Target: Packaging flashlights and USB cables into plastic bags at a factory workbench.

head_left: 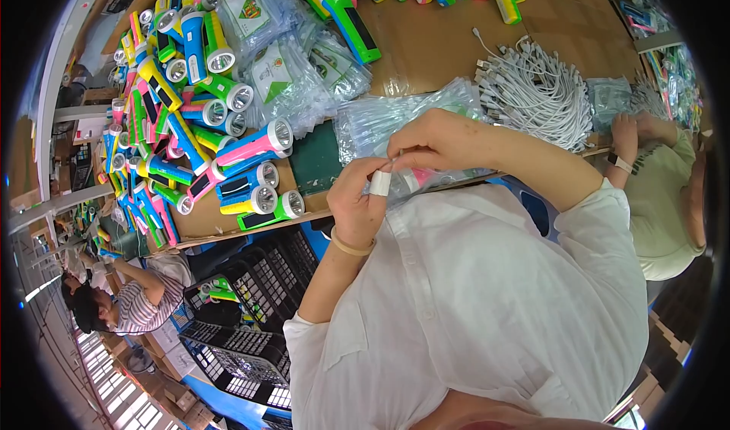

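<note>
Left hand [354, 202] and right hand [439, 139] meet at fingertips near clear bags [363, 123], each grip narrow; what's pinched, I cannot tell

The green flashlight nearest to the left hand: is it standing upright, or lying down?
Lying down: the green flashlight has its long body along the brown tabletop, its lens pointing sideways, toward the left hand.

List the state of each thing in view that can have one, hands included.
Left hand: fingers bent, tips meeting the right hand's; grip unclear
Right hand: fingers bent; grip unclear
White wrap: around a left finger
Flashlights: heaped loosely, pointing various ways
Clear bags: piled, overlapping
White cables: bunched in a heap
Black crate: open, colourful things inside
</note>
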A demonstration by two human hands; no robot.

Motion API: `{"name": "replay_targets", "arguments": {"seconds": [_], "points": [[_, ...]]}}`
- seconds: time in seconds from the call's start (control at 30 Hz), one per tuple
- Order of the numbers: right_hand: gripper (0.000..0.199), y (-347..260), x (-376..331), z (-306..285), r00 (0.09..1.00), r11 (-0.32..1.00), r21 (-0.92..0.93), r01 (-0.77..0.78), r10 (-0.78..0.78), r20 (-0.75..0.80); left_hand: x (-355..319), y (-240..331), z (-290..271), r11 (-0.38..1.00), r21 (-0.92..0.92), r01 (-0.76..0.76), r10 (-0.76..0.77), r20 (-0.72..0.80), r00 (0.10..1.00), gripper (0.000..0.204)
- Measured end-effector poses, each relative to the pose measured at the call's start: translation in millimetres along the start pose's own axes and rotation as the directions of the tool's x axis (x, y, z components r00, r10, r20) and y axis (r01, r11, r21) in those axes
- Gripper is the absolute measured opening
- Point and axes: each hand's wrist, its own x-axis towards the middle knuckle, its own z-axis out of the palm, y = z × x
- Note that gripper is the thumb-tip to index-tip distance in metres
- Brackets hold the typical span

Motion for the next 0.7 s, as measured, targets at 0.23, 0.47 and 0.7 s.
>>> {"name": "replay_targets", "arguments": {"seconds": [0.23, 0.47, 0.7], "points": [[0.01, 23.8, -53.5, -24.2, 0.984, 0.943, -0.332, 0.029, -0.086, -0.159, -23.3, -20.3, -11.0, 0.987, -0.084, 0.139, -0.142, -0.03, 0.989, 0.013], [0.011, 37.0, -87.5, -37.9, 0.948, 0.877, -0.48, -0.03, -0.128, -0.291, -24.5, -37.2, -27.9, 0.928, -0.23, 0.293, -0.255, 0.182, 0.95, 0.014], [0.016, 39.2, -87.8, -21.8, 0.969, 0.887, -0.462, -0.013, -0.103, -0.226, 59.8, -36.1, 1.3, 0.987, 0.117, 0.109, -0.149, 0.414, 0.898, 0.025]]}}
